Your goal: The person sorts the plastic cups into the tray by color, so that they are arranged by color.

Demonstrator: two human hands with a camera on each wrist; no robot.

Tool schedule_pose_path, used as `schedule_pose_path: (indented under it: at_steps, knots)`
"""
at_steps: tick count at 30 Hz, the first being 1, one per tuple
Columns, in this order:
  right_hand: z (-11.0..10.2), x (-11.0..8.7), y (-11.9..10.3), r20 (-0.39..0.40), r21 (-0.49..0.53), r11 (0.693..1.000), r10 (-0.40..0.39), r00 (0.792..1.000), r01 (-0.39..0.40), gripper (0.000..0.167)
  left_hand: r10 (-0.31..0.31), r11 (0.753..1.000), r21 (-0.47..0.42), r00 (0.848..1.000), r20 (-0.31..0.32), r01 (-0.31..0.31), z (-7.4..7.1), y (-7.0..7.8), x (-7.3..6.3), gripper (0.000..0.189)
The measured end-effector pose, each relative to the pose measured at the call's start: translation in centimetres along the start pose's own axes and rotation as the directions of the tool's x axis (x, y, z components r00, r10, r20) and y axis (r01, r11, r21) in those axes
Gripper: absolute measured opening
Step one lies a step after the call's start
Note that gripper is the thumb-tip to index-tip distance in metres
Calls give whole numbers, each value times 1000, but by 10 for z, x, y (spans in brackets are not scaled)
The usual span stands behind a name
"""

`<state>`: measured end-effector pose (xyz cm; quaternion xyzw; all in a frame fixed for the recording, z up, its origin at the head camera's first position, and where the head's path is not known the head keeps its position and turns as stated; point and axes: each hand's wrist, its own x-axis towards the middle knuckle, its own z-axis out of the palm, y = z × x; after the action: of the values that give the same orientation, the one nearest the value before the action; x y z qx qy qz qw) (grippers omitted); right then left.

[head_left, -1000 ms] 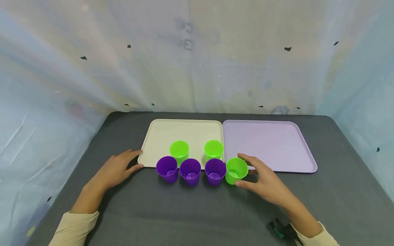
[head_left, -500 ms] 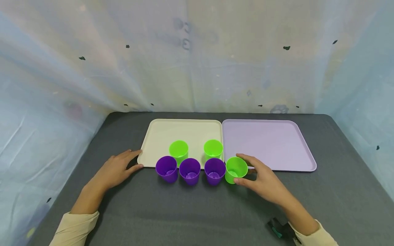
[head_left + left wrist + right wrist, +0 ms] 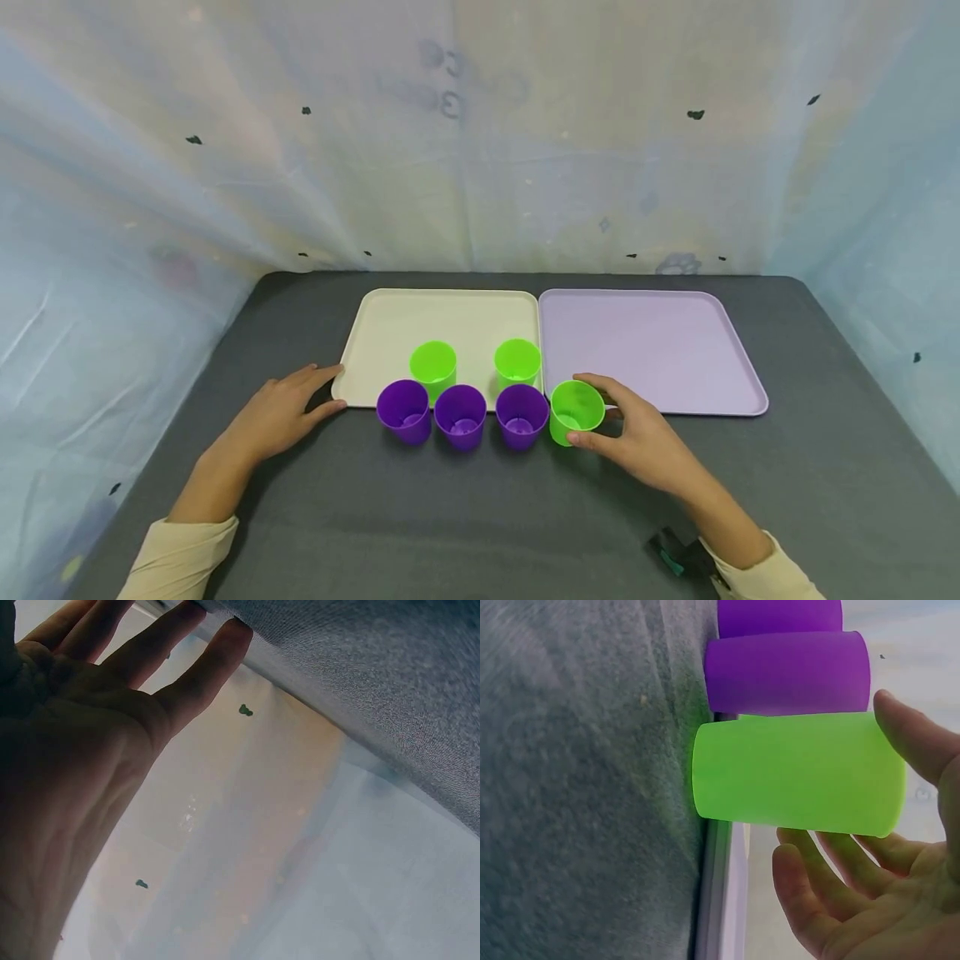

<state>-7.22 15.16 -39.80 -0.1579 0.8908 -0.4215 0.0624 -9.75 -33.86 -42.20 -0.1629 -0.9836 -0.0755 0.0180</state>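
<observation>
In the head view my right hand (image 3: 645,437) holds a green cup (image 3: 576,412) at the right end of a row, thumb on its near side and fingers behind it. In the right wrist view the thumb lies at the rim of this green cup (image 3: 799,772), with its base at the grey cloth. Beside it stand three purple cups, the right one (image 3: 521,417), the middle one (image 3: 461,417) and the left one (image 3: 404,412). My left hand (image 3: 281,414) rests its fingertips at the left edge of the cream tray (image 3: 390,317); its fingers extend loosely.
Two more green cups, a left one (image 3: 433,367) and a right one (image 3: 517,362), stand on the cream tray. A lilac tray (image 3: 637,333) adjoins it on the right. A pale curtain (image 3: 480,192) hangs behind the grey-covered table (image 3: 420,533).
My right thumb has come up onto the green cup's near side, and the cup has shifted very slightly right from the purple cups. My left hand stays at the tray edge.
</observation>
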Motion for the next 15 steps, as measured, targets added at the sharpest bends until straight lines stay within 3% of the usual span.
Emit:
schedule_pose_path:
  at_steps: [15]
  knots:
    - [-11,-4,-10,-35,-11,1000,17,999,-18,73,-5,1000,-7,1000,10,5,-3,4,0,58]
